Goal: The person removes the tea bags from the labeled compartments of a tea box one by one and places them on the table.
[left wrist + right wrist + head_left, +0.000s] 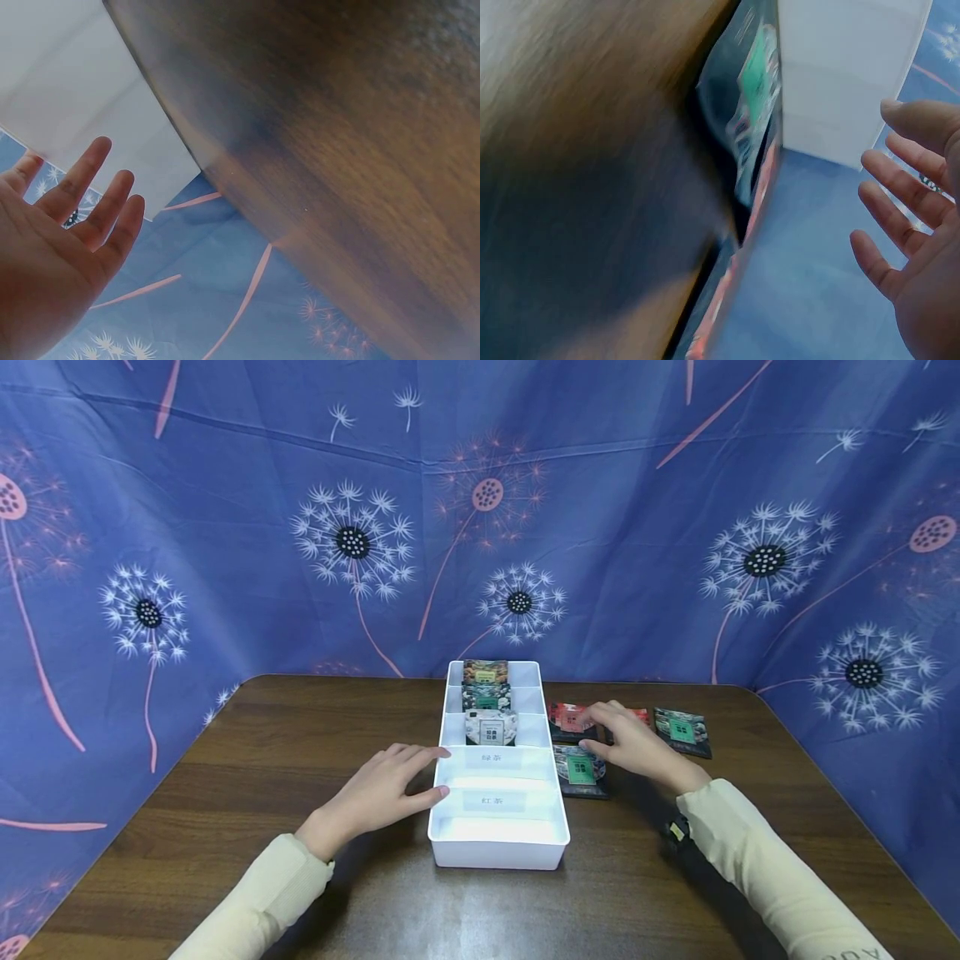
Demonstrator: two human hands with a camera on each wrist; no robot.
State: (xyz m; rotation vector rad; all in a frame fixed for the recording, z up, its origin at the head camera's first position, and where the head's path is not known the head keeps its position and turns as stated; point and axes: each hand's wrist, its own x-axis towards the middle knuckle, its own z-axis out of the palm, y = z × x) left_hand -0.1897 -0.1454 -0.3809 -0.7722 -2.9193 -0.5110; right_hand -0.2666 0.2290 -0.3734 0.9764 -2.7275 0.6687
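Observation:
My left hand [381,787] is at the left side of a long white compartment tray [498,855], fingers extended, with thumb and fingertips right at its rim. In the left wrist view the fingers [120,206] are spread beside the tray's wall. My right hand [637,745] is over tea sachets to the right of the tray, its fingers relaxed and bent a little. Under or beside it lie a red and black sachet [567,720] and a dark sachet with a green label [581,771]. In the right wrist view nothing is between the thumb and fingers [896,191].
Three sachets stand in the tray's far compartments: a brown one [485,672], a green-labelled one [486,697] and a white one [491,727]. Labels mark the two near compartments. Another green-labelled sachet [682,732] lies farther right on the wooden table [247,777]. A blue dandelion cloth [600,510] hangs behind.

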